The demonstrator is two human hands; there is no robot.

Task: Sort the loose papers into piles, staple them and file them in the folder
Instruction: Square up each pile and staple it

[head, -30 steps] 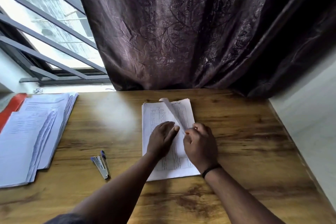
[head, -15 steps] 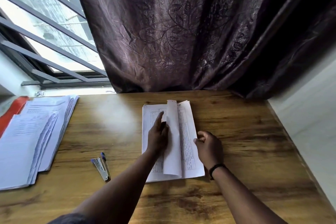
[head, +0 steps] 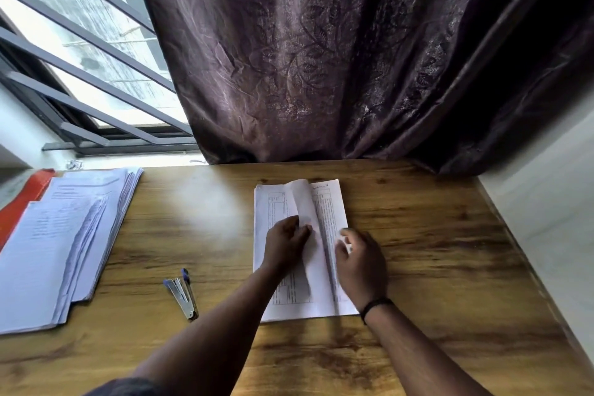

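Your forearms are both bare, coming up from the bottom of the frame toward the middle. Your right hand has a thin black band snug round the wrist just below it, looks like a plain cord or strap. Down at the bottom edge, left of centre, there's a bit of dark sleeve on the arm behind your left hand.

Your table grained wood with a soft sheen, papers matt, stapler shiny metal, curtain embossed cloth.
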